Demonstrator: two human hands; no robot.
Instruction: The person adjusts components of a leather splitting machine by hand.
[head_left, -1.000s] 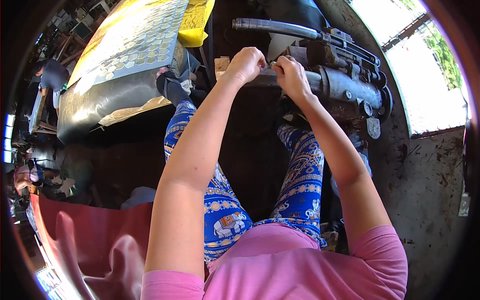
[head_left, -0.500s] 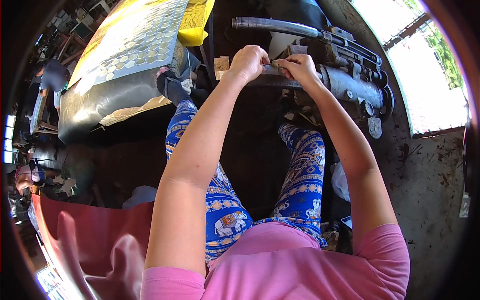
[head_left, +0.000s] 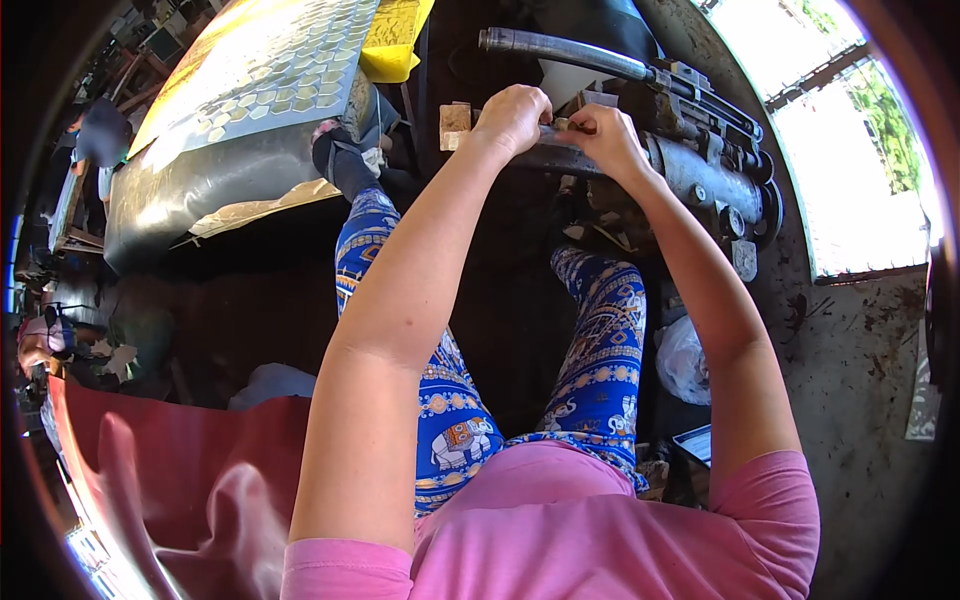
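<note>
Both of my hands are over the lower metal arm [head_left: 570, 155] of a machine [head_left: 705, 180]. My left hand [head_left: 515, 118] is curled closed at the arm's left end, its fingertips turned away and hidden. Close by on the right, my right hand [head_left: 608, 138] is closed in a pinch. A small pale piece [head_left: 561, 125] shows at its fingertips, too small to name. Whether the left fingers also grip this piece is hidden. Above the hands runs a second, longer metal arm [head_left: 565, 52].
A patterned grey sheet [head_left: 290, 95] lies over a dark padded roll at left, near a yellow sheet [head_left: 392, 45]. Wooden blocks [head_left: 454, 127] are beside my left hand. Red material [head_left: 190, 450] drapes at lower left. A plastic bag [head_left: 684, 360] is by my right leg. A person [head_left: 95, 160] is far left.
My left hand has shifted slightly right, and my right hand has moved a little too. The camera view has shifted slightly. Both hands stay closed near the metal arm.
</note>
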